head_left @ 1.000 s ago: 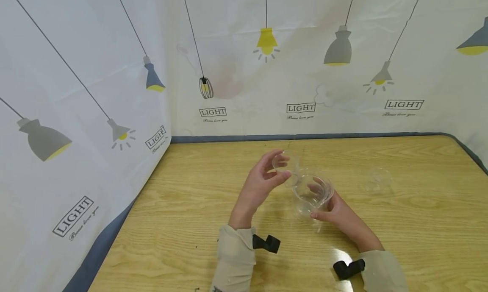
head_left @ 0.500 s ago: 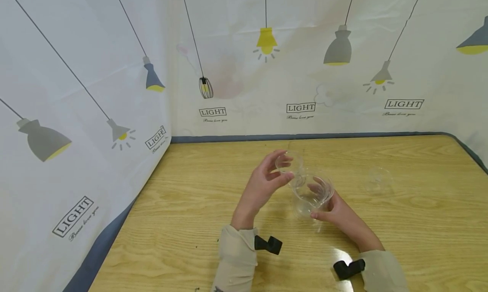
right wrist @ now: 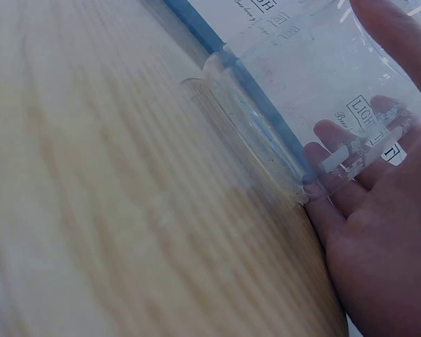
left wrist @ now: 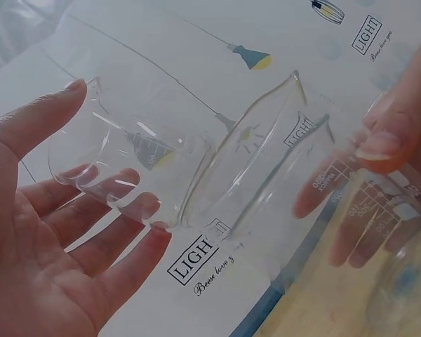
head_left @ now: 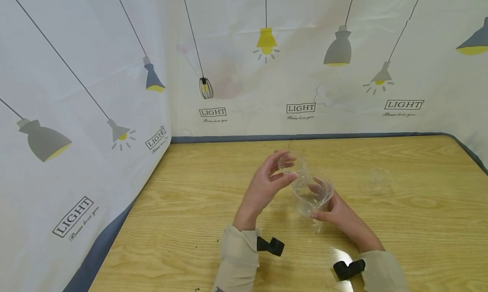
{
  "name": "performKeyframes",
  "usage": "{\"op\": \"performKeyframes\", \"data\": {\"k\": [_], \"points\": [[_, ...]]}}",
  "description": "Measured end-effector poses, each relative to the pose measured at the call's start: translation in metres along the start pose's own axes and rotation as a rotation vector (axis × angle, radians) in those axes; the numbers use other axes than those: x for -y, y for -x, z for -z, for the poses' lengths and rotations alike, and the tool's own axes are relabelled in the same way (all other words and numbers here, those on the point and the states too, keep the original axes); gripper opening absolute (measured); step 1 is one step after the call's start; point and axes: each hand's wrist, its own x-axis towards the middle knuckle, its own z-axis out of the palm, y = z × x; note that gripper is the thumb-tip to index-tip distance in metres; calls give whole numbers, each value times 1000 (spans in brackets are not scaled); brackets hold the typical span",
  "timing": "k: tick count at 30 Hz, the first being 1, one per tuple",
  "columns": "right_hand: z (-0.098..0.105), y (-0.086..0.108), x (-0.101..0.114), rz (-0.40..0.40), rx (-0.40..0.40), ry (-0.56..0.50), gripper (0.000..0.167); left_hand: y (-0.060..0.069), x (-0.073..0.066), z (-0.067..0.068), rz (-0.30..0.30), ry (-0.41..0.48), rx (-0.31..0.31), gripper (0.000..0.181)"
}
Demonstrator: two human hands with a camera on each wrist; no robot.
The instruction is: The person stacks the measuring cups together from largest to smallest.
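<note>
My left hand [head_left: 263,186] holds a small clear glass beaker [head_left: 292,162] between thumb and fingers, raised above the table. In the left wrist view its far end lies close to the mouth of a larger beaker; I cannot tell whether it is inside. My right hand [head_left: 339,211] grips this larger clear beaker [head_left: 307,206] from the right side, thumb nearest me. White graduation marks [left wrist: 370,209] are printed on it. Two spouted rims show at its mouth in the left wrist view, as if one beaker sits within another.
Another clear glass vessel [head_left: 378,182] stands on the wood-grain table [head_left: 183,224] to the right, its outline faint. A white curtain [head_left: 244,71] printed with lamps borders the table at the back and left. A black camera mount is on each wrist.
My left hand has shifted slightly to the right, taking the small beaker further over the larger one's mouth. The right hand and its beaker stay in place.
</note>
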Motion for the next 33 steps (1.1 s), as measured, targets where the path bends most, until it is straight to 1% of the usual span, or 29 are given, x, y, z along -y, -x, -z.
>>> {"op": "performKeyframes", "data": {"k": [6, 11, 21, 28, 33], "points": [[0, 1, -1, -14, -15, -16, 83, -1, 1, -4, -1, 21, 18, 51], [0, 2, -3, -26, -25, -14, 85, -2, 2, -7, 4, 2, 37, 51], [0, 1, -3, -22, -20, -19, 86, -1, 3, -9, 16, -1, 36, 51], [-1, 1, -2, -28, -32, -10, 87, -3, 6, -10, 8, -37, 47, 51], [-1, 1, -1, -32, -34, -10, 87, -3, 8, -11, 17, -55, 46, 50]]}}
